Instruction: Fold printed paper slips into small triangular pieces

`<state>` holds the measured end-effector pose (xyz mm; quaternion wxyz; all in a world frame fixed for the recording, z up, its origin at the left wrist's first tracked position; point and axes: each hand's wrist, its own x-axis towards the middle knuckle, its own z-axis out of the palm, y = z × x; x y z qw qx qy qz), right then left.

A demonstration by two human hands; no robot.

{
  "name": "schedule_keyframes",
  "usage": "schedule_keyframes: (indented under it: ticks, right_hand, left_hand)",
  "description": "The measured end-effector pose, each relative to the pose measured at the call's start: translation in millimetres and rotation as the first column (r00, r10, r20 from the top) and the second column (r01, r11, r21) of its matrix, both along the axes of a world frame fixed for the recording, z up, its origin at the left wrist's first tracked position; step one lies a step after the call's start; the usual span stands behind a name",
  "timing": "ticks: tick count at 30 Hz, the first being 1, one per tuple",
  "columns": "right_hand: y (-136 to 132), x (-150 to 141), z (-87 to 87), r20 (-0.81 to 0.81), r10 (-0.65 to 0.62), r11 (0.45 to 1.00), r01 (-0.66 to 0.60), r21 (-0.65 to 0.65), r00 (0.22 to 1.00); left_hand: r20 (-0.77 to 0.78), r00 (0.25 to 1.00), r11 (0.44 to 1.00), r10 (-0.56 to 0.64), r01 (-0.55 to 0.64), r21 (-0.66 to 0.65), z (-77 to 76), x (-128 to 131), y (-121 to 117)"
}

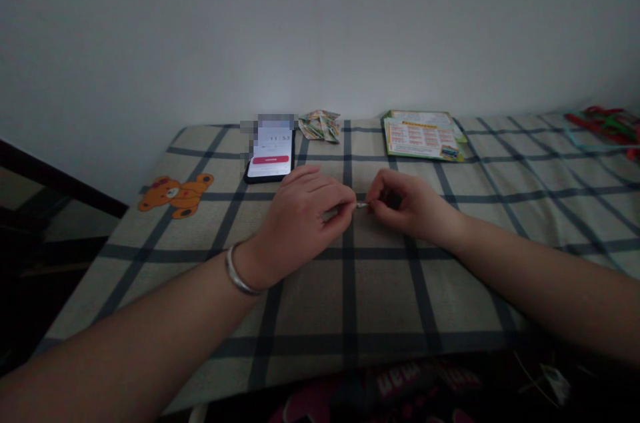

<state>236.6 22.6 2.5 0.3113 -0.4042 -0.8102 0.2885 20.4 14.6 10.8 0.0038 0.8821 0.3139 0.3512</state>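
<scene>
Over the middle of the checked tablecloth, my left hand (313,216) and my right hand (405,201) face each other with fingertips almost touching. Each pinches one end of a tiny pale piece (361,205), which looks like a thin twisted strip; most of it is hidden by the fingers, and its kind is too small to tell. A silver bangle (239,269) circles my left wrist. Just beyond my left hand lies a phone (271,153) with its screen lit.
A folded, colourful printed paper (321,126) sits beside the phone near the wall. Further right is a stack of printed cards (423,137). Red and green items (607,123) lie at the far right. An orange bear figure (175,196) is at the left of the tablecloth (310,316).
</scene>
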Motion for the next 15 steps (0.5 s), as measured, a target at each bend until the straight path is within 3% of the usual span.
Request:
schedule_keyframes:
  ticks: [5, 15]
  right_hand:
    - [4.7, 4.6, -2.3, -0.091, -0.043, 0.999, 0.042, -0.014, 0.995]
    - [-4.5, 0.0, 4.8, 0.017, 0.043, 0.991, -0.045, 0.129, 0.999]
  left_hand:
    - [0.018, 1.000, 1.000, -0.012, 0.011, 0.013, 1.5, -1.1, 1.3]
    - [-0.024, 1.000, 1.000, -0.010, 0.010, -0.003, -2.6, -1.8, 2.7]
